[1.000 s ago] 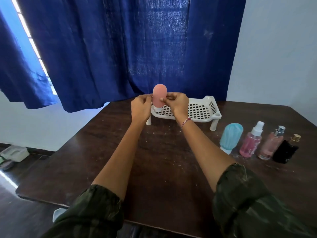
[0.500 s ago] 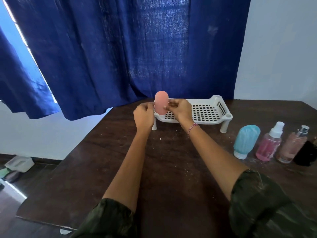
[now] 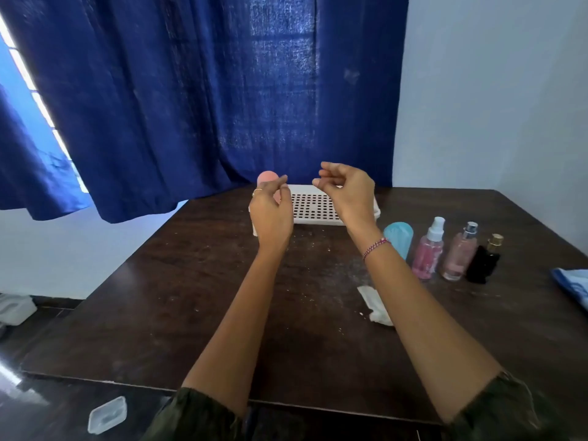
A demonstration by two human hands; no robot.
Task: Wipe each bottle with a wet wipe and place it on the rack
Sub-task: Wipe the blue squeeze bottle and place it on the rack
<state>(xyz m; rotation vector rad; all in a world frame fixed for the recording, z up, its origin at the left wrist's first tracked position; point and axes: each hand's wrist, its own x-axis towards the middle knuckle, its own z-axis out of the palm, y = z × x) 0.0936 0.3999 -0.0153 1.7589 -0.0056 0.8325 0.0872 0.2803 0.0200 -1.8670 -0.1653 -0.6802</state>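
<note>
Pink rounded plastic bottle [image 3: 267, 178] seems to stand at the left end of the white perforated plastic rack [image 3: 318, 221], base hidden behind the left hand [image 3: 272, 214]; left hand and right hand [image 3: 348, 192] hover above the rack, fingers loosely curled, grasping nothing. Next, prob.: take the crumpled white wet wipe [image 3: 374, 305] off the dark wooden table [image 3: 222, 297]; steady the pale blue ribbed bottle [image 3: 399, 235] w/ the other hand; wipe all round, incl. cap. Rack holds only the pink one, as far as visible; clear spray bottle [image 3: 428, 254] holds pink liquid; glass perfume bottle [image 3: 458, 256] paler pink; black gold-capped bottle [image 3: 483, 264] opaque, contents unknown.
</note>
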